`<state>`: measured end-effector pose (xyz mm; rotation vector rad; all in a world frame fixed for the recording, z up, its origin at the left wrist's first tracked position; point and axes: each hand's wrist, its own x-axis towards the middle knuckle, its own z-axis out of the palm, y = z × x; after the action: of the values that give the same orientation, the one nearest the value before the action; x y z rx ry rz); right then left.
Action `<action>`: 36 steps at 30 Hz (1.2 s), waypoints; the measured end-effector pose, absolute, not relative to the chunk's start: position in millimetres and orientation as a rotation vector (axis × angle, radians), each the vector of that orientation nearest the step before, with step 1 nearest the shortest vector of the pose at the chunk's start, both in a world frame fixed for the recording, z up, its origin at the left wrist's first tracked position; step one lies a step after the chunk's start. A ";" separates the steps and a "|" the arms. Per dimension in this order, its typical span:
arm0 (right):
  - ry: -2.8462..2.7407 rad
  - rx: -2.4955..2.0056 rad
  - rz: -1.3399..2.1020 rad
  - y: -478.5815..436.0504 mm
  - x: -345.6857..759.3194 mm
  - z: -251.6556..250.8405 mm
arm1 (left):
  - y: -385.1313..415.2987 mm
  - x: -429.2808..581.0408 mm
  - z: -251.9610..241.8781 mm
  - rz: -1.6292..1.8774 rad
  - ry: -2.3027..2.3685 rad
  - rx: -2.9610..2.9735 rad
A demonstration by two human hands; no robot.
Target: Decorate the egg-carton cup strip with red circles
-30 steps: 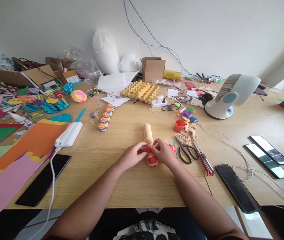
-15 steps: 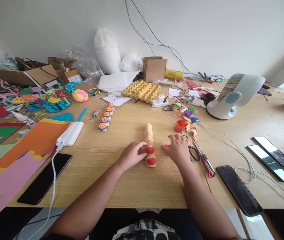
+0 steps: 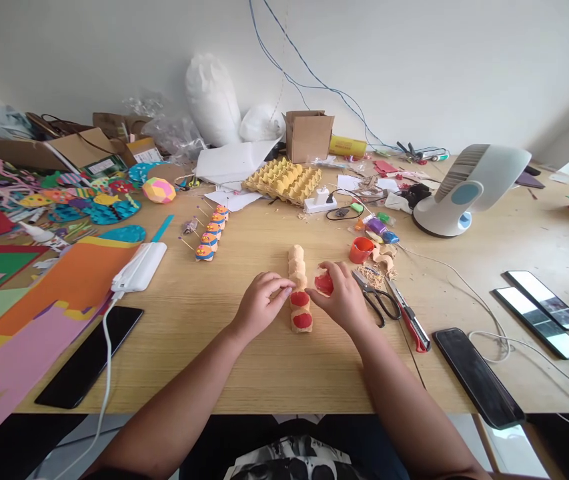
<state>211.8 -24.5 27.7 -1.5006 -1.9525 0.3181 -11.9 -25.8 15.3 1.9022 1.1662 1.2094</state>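
A strip of egg-carton cups (image 3: 297, 268) stands lengthwise in front of me. Its two nearest cups carry red clay patches (image 3: 301, 321); the farther ones are bare beige. Just left of the strip, my left hand (image 3: 261, 303) has thumb and forefinger pinched together, the tips near the third cup. What they hold, if anything, is too small to tell. On the other side, my right hand (image 3: 345, 300) curls its fingers over a red lump in clear wrapping (image 3: 323, 283), its thumb pointing at the strip.
Scissors (image 3: 378, 297), a red utility knife (image 3: 411, 320) and an orange-red cup (image 3: 361, 250) are on the right, with phones (image 3: 479, 377) beyond. A finished painted strip (image 3: 211, 233), coloured sheets (image 3: 64, 293) and a power bank (image 3: 139, 267) lie left. Yellow egg trays (image 3: 284, 181) and a fan (image 3: 464, 190) stand farther back.
My right hand has moved left toward the strip, bringing the red lump along and uncovering the scissors. My left hand has risen slightly, its fingers closing into a pinch.
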 end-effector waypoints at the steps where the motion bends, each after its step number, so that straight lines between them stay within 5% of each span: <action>1: -1.949 -1.429 0.351 -27.4 208.8 29.4 | -27.1 -11.3 16.8 1.234 1.158 1.895; 12: -2.037 -1.104 0.326 -40.1 197.0 25.0 | -36.8 -8.5 14.0 1.099 1.030 1.372; 36: -2.083 -0.930 0.365 -37.8 197.7 20.3 | -38.3 -14.0 22.6 0.987 0.926 1.358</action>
<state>197.7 -37.8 20.3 -0.9304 -2.0831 0.3654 -14.0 -38.3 22.6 1.3576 0.9258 0.9866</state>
